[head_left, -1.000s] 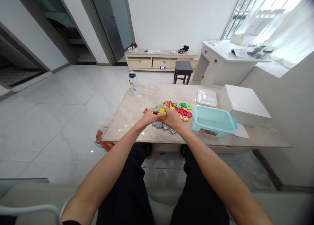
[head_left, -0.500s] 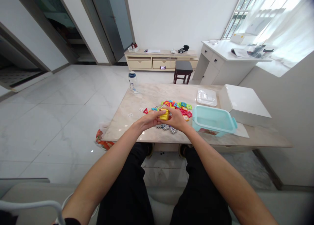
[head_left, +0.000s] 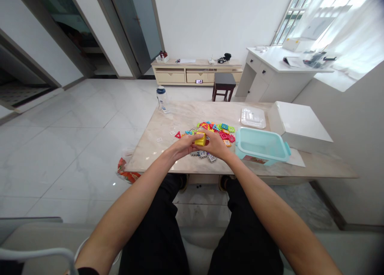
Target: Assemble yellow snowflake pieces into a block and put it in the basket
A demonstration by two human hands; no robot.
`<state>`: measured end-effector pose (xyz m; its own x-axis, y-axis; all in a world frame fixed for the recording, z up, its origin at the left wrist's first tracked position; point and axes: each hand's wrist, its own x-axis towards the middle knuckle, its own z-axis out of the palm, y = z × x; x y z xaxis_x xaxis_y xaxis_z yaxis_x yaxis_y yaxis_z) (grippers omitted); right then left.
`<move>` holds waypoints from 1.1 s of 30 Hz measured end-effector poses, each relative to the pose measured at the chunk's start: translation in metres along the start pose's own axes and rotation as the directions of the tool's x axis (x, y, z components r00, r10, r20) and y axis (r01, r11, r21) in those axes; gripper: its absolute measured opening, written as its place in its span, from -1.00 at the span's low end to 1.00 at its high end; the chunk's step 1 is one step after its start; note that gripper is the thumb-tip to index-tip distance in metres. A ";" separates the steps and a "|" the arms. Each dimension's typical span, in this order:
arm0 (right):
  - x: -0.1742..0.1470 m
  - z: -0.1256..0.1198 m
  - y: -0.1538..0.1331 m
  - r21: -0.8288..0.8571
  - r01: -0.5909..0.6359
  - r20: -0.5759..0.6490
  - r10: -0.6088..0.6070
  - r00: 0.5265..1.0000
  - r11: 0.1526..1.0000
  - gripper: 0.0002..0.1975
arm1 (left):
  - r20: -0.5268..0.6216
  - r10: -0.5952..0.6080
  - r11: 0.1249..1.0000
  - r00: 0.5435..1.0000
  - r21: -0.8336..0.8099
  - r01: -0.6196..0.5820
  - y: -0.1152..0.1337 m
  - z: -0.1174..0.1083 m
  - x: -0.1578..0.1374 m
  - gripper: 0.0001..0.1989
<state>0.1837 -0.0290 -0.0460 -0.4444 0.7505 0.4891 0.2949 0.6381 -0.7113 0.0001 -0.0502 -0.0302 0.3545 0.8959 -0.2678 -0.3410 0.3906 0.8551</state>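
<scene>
One bottle stands left of centre on our bench. At mid-frame our left hand clasps a yellow block, our right hand clamped on it too, near colourful pieces; farther right we see a turquoise tub.

The pale marble-look table carried a blue-capped water bottle at its far left corner, two small white lattice squares, and a central spread of colourful interlocking plastic pieces. Rightward stood an open turquoise bin, a clear lid behind it, a white box and a white sheet, perhaps paper.
</scene>
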 end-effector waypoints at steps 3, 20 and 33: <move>0.000 0.001 0.002 -0.001 -0.005 0.020 0.005 1.000 1.000 -0.52 | -0.005 0.006 1.000 1.000 0.000 -0.006 -0.002 -0.002 0.002 -0.62; 0.000 0.002 0.003 0.007 0.021 0.019 -0.022 1.000 1.000 -0.50 | 0.018 0.004 1.000 1.000 0.006 -0.004 -0.004 -0.005 0.006 -0.61; -0.001 0.004 0.011 -0.013 0.028 -0.001 -0.028 1.000 1.000 -0.48 | 0.018 -0.017 1.000 1.000 0.011 0.017 -0.002 0.001 0.001 -0.57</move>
<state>0.1843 -0.0236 -0.0561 -0.4516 0.7323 0.5097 0.2935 0.6614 -0.6902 0.0022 -0.0500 -0.0316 0.3763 0.8850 -0.2743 -0.3254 0.4035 0.8552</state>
